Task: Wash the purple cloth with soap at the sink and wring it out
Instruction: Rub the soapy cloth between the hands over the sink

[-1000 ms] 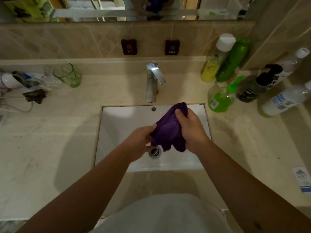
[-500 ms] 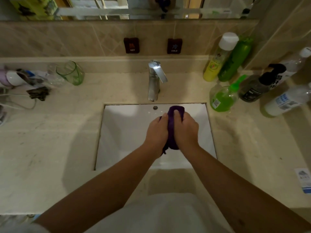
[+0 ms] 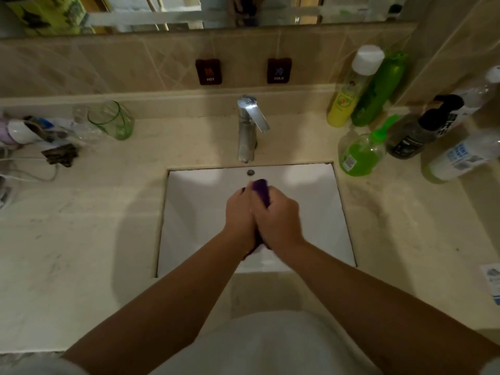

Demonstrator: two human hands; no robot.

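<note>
Over the white sink basin [image 3: 194,212], my left hand [image 3: 239,215] and my right hand [image 3: 280,220] press together palm to palm, both shut on the purple cloth [image 3: 261,189]. The cloth is squeezed into a narrow roll; only its top end pokes out above my fingers and a dark bit shows below my wrists. The chrome faucet [image 3: 247,128] stands behind the basin, and no water is visible running from it.
Right of the basin stand a green soap pump bottle [image 3: 359,155], a yellow bottle [image 3: 349,96], a green bottle [image 3: 378,90], a dark pump bottle [image 3: 416,133] and a white bottle [image 3: 465,155]. A green glass [image 3: 113,120] and clutter sit at the left.
The cloth hung loose and spread between my hands a second ago. My hands have since closed together around it, compressing it into a tight roll over the basin.
</note>
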